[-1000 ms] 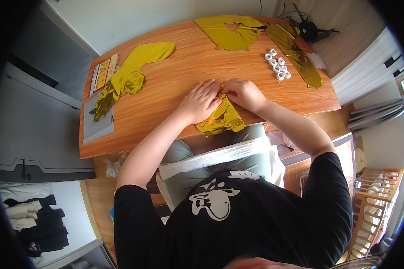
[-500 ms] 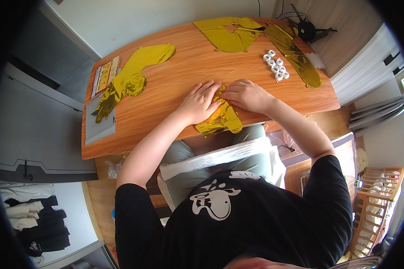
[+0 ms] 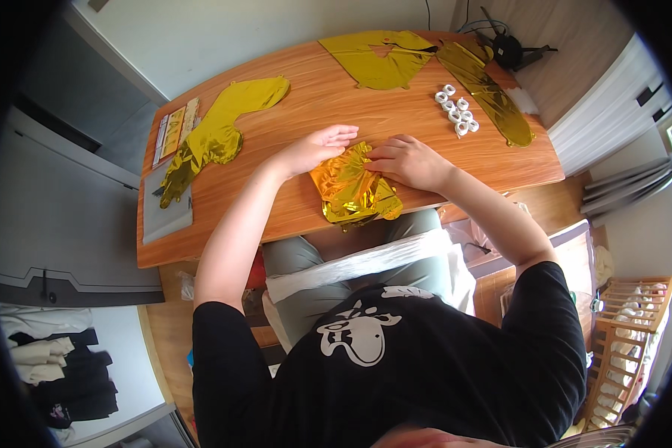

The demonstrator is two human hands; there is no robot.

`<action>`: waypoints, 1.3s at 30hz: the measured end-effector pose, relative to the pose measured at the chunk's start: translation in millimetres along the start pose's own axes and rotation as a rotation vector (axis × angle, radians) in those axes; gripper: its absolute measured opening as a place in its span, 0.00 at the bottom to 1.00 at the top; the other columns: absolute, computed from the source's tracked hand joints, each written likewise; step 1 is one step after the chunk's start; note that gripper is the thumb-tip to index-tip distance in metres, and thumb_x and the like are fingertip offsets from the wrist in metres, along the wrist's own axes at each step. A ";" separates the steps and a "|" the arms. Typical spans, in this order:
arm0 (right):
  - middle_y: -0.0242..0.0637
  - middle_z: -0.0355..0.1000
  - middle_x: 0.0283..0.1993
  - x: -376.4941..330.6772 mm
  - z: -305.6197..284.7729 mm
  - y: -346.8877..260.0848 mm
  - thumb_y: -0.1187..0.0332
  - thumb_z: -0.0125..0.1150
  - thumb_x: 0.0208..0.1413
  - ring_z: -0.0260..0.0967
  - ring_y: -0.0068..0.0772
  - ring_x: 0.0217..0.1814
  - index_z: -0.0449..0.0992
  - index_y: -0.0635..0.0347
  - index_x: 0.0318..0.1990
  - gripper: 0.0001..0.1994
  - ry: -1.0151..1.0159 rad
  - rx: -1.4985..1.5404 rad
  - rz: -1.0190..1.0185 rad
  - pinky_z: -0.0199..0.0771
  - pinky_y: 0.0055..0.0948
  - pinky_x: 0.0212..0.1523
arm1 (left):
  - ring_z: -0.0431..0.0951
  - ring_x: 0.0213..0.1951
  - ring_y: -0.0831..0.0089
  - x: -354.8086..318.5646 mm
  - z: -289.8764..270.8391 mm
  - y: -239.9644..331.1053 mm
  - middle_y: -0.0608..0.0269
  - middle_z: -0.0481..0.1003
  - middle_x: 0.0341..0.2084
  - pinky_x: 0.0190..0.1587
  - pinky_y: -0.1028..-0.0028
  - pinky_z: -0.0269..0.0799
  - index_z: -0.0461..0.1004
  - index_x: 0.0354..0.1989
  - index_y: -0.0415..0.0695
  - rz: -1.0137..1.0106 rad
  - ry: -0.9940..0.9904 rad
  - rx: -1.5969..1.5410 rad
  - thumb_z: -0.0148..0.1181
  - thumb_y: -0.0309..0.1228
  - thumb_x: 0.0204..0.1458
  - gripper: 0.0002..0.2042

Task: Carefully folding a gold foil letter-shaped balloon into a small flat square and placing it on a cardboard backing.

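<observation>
A crumpled gold foil balloon (image 3: 347, 190) lies at the table's near edge, flat and wrinkled, part of it hanging toward my lap. My right hand (image 3: 409, 162) rests on its right side, fingers bent down and gripping the foil at its upper right. At the upper left edge of the foil is my left hand (image 3: 313, 151), its fingers stretched out and pointing right. Nothing shows in that hand, and whether its underside touches the foil is hard to tell.
Other flat gold foil balloons lie at the table's left (image 3: 220, 123), back (image 3: 381, 63) and right (image 3: 493, 97). Several small white rolls (image 3: 455, 112) sit right of centre. Printed sheets (image 3: 173, 134) and a clear plastic bag (image 3: 164, 213) lie at left; a black router (image 3: 506, 52) stands back right.
My left hand has come off the foil and shifted left. The gold balloon is spread wider on its left side. My right hand has stayed nearly in place.
</observation>
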State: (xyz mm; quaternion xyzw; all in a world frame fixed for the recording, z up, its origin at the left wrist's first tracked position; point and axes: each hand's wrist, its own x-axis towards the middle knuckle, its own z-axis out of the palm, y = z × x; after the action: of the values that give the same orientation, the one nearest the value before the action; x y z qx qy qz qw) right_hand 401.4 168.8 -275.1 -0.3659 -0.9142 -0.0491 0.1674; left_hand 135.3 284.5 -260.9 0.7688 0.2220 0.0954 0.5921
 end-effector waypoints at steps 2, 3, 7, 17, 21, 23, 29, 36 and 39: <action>0.30 0.76 0.60 -1.4 1.1 1.4 0.66 0.61 0.59 0.71 0.37 0.63 0.81 0.46 0.55 0.17 0.005 -0.001 0.001 0.67 0.40 0.67 | 0.62 0.72 0.58 2.2 3.5 0.6 0.52 0.62 0.72 0.73 0.63 0.57 0.60 0.73 0.43 0.023 0.024 0.079 0.52 0.29 0.67 0.26; 0.30 0.76 0.60 -4.5 0.4 2.4 0.67 0.61 0.58 0.71 0.37 0.63 0.81 0.46 0.55 0.17 0.000 0.001 0.011 0.67 0.40 0.67 | 0.66 0.70 0.59 4.3 13.8 6.6 0.53 0.65 0.70 0.71 0.63 0.61 0.64 0.71 0.42 0.125 0.068 0.371 0.54 0.28 0.65 0.25; 0.31 0.76 0.59 1.5 -1.8 -0.8 0.67 0.62 0.57 0.72 0.37 0.62 0.81 0.47 0.54 0.16 -0.012 0.024 0.009 0.68 0.40 0.66 | 0.69 0.67 0.57 3.9 26.9 -14.4 0.54 0.71 0.66 0.70 0.62 0.64 0.71 0.66 0.42 0.312 0.155 0.717 0.57 0.30 0.64 0.21; 0.32 0.77 0.58 2.3 -12.8 -1.1 0.67 0.62 0.55 0.73 0.38 0.60 0.82 0.51 0.51 0.15 -0.007 0.014 -0.037 0.69 0.40 0.65 | 0.68 0.68 0.57 3.7 42.7 -20.5 0.51 0.72 0.64 0.71 0.61 0.62 0.73 0.63 0.38 0.415 0.242 0.957 0.59 0.41 0.63 0.24; 0.36 0.79 0.54 1.1 -14.8 -1.8 0.68 0.63 0.53 0.76 0.41 0.57 0.83 0.56 0.49 0.15 0.031 0.072 -0.102 0.74 0.40 0.61 | 0.67 0.69 0.59 1.9 42.2 -22.4 0.54 0.72 0.64 0.71 0.62 0.62 0.74 0.62 0.41 0.430 0.246 0.952 0.61 0.46 0.61 0.26; 0.38 0.80 0.53 -1.7 -13.4 -0.5 0.68 0.63 0.53 0.77 0.43 0.56 0.83 0.58 0.47 0.14 0.039 0.103 -0.120 0.76 0.40 0.59 | 0.67 0.69 0.60 2.3 42.9 -21.5 0.55 0.72 0.65 0.71 0.62 0.62 0.74 0.63 0.41 0.423 0.246 0.961 0.62 0.47 0.60 0.28; 0.39 0.81 0.50 -8.2 -2.1 4.5 0.73 0.69 0.48 0.78 0.43 0.54 0.84 0.59 0.44 0.14 0.085 0.258 -0.155 0.78 0.40 0.56 | 0.66 0.70 0.57 1.1 44.6 -19.2 0.54 0.70 0.66 0.72 0.61 0.62 0.72 0.64 0.42 0.400 0.237 0.931 0.69 0.45 0.54 0.31; 0.38 0.81 0.50 -9.0 -3.9 2.2 0.73 0.69 0.51 0.78 0.43 0.53 0.84 0.58 0.43 0.11 0.066 0.378 -0.147 0.79 0.40 0.55 | 0.65 0.70 0.57 -0.6 44.0 -16.1 0.53 0.69 0.67 0.73 0.61 0.60 0.70 0.67 0.42 0.379 0.224 0.955 0.70 0.50 0.51 0.37; 0.38 0.82 0.49 -9.0 -4.1 0.8 0.73 0.69 0.52 0.78 0.43 0.54 0.85 0.58 0.43 0.10 0.039 0.412 -0.109 0.79 0.40 0.55 | 0.65 0.71 0.59 1.2 40.7 -18.4 0.55 0.69 0.67 0.73 0.63 0.60 0.71 0.66 0.41 0.393 0.211 1.000 0.67 0.58 0.52 0.40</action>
State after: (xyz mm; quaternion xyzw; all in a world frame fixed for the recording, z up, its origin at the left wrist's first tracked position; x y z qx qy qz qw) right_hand 409.1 162.7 -274.4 -0.2731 -0.9198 0.1227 0.2536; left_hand 148.8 253.4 -289.9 0.9699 0.1504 0.1635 0.0999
